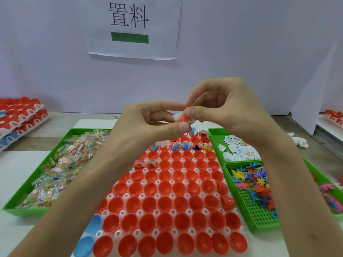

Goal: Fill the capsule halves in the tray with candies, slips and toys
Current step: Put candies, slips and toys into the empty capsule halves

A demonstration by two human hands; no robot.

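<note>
A white tray (pixel 163 184) of red capsule halves (pixel 181 203) lies in front of me, with two blue halves (pixel 85 242) at its near left. Far-row halves (pixel 182 146) hold slips and toys. Above the tray's far end, my left hand (pixel 148 121) and my right hand (pixel 222 106) meet and both pinch a small white and red slip (pixel 181 117) between thumbs and forefingers. A green bin (pixel 18 201) of wrapped candies (pixel 61 169) is on the left. On the right, green bins hold white slips (pixel 237 151) and coloured toys (pixel 254 182).
Stacked trays of red capsules (pixel 20 115) sit at the far left, more at the far right (pixel 334 115). Another green bin with toys (pixel 332 193) is at the right edge. A white wall with a paper sign (pixel 133 26) stands behind. Crumpled tissue (pixel 298 140) lies at right.
</note>
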